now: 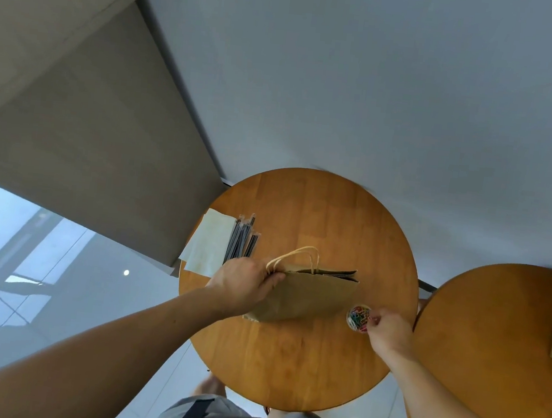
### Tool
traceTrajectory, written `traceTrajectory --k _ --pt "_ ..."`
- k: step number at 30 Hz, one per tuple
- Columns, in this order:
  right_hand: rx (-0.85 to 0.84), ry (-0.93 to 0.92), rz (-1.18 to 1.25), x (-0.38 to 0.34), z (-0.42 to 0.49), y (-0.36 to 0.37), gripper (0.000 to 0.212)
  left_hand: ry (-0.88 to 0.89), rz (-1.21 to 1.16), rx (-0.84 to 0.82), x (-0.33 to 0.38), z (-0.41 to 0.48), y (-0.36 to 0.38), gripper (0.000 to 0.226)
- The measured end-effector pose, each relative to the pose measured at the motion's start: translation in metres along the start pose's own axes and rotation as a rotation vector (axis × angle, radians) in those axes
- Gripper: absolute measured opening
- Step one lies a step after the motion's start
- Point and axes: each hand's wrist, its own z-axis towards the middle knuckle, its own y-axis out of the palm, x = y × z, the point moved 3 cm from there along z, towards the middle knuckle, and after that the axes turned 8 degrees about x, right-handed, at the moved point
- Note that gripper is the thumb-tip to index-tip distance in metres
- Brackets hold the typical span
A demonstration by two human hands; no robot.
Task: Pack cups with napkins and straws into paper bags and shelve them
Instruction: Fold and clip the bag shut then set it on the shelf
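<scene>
Paper is light and soft, so the brown paper bag with twisted handles [309, 297] will crush if squeezed hard. I think its stiffer top edge, beside the handles, is the best place to hold. It sits mid-way on the round wooden counter [302, 365]. The left hand [242, 287] grips that edge at its left end. The edge runs left to right, nearly shut, with the handles pointing far. The right hand [388, 329] pinches at the coloured paper clips in a small clear tub [358, 316].
</scene>
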Motion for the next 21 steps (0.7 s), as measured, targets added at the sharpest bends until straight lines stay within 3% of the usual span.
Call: traceTrajectory --k 9,13,21 --pt "0.076 -0.123 0.144 -0.022 -0.023 -0.019 0.024 0.031 0.032 -0.021 0.001 0.003 0.003 0.042" --pt "0.062 -0.211 0.237 -0.04 -0.038 -0.042 0.013 0.026 0.055 -0.022 0.003 0.002 -0.001 0.04" --pt "0.143 -0.531 0.258 -0.113 -0.083 -0.103 0.011 0.052 0.056 -0.037 0.008 0.004 -0.012 0.031"
